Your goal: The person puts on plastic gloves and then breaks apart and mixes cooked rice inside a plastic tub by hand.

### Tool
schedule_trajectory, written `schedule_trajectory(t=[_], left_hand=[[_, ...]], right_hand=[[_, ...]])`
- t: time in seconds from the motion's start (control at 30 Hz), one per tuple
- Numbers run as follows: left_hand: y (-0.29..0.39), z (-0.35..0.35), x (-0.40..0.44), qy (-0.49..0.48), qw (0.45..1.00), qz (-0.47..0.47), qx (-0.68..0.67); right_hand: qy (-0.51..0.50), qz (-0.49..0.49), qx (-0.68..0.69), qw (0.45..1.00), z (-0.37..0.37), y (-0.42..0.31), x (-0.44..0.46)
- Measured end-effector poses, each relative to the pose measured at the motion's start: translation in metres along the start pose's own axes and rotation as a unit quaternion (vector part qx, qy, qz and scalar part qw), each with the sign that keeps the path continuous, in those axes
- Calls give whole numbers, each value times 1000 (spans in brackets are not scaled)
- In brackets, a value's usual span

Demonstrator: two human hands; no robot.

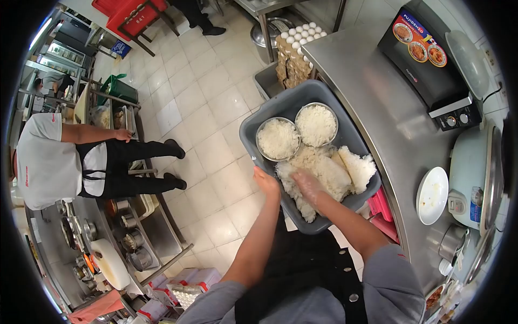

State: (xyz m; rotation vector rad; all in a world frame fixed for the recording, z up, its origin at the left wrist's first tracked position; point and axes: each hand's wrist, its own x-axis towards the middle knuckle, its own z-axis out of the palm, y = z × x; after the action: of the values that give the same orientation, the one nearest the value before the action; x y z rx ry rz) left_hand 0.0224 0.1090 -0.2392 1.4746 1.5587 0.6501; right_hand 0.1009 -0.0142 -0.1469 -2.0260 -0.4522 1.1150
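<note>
A grey tub point(249, 132) holds loose cooked rice point(324, 170) and two round metal bowls filled with rice, the left bowl point(278, 139) and the right bowl point(317, 125). My right hand point(307, 186) is in the loose rice, below the bowls; its fingers look spread and partly covered with grains. At the tub's left rim is my left hand point(266, 181), its fingers apart and nothing in them. A thick slab of rice point(358, 169) leans near the tub's right side.
A steel counter point(367, 81) on the right bears a black microwave point(431, 70), a white plate point(432, 195) and a rice cooker point(469, 173). Egg trays point(294, 59) stand beyond the tub. Another person point(86, 156) stands at the left by steel shelves.
</note>
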Motion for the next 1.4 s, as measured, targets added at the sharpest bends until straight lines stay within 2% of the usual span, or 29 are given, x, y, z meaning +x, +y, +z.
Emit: schedule_trajectory(t=[0.03,0.07,0.1,0.17,0.2,0.27,0.3,0.37,0.43,0.47,0.53,0.63,0.7,0.77,0.8,0.83,0.9,0.97,1.03,1.1,1.2,1.3,1.37,1.4], left_hand=[[8,-2,-2,-3,1000,1,-2],[18,-5,-7,12,1000,21,-4],[26,-6,-11,28,999,40,-6],[37,-5,-14,45,998,46,-3],[38,-6,-17,63,997,55,5],[40,-7,-17,54,998,40,6],[40,-7,-16,47,998,28,8],[38,-5,-14,53,998,32,5],[36,-6,-14,60,997,36,7],[39,-8,-15,51,998,32,10],[39,-8,-14,42,999,26,17],[39,-7,-14,49,999,5,20],[44,-7,-15,51,998,19,35],[40,-6,-11,50,998,14,41],[36,-7,-11,45,998,8,51],[37,-7,-11,45,998,7,51],[40,-5,-11,55,997,35,46],[42,-6,-14,55,996,38,53],[44,-7,-15,55,996,44,58],[47,-6,-16,58,996,24,64],[44,-6,-16,61,995,36,67],[35,-7,-13,54,996,51,54],[26,-3,-5,50,995,57,62],[17,-3,-5,48,995,53,68]], right_hand=[[-24,-98,-182,978,-7,23,-7],[-48,-188,-357,914,-18,50,-11],[-45,-185,-359,914,-36,51,-22],[-201,-152,-306,918,-73,33,-50],[-205,-149,-307,918,-83,32,-44],[-118,-124,-268,948,-113,17,-9],[-53,-47,-314,947,-122,15,16],[71,28,-335,939,-122,74,100],[125,26,-308,943,-119,114,147],[106,8,-411,905,-113,104,153],[83,-12,-507,858,-107,82,151],[63,45,-483,872,-107,70,144],[125,0,-413,902,-114,73,133],[100,18,-426,899,-116,86,135],[174,17,-318,932,-111,135,156],[206,45,-240,948,-113,110,133],[255,92,33,962,-118,45,76],[245,110,238,934,-119,-8,34],[216,-6,185,959,-98,68,75],[189,-88,212,955,-76,87,97],[128,-89,244,957,-27,26,109],[130,-60,301,943,7,0,116],[28,-64,315,947,-7,9,106],[-83,-72,284,952,-20,23,107]])
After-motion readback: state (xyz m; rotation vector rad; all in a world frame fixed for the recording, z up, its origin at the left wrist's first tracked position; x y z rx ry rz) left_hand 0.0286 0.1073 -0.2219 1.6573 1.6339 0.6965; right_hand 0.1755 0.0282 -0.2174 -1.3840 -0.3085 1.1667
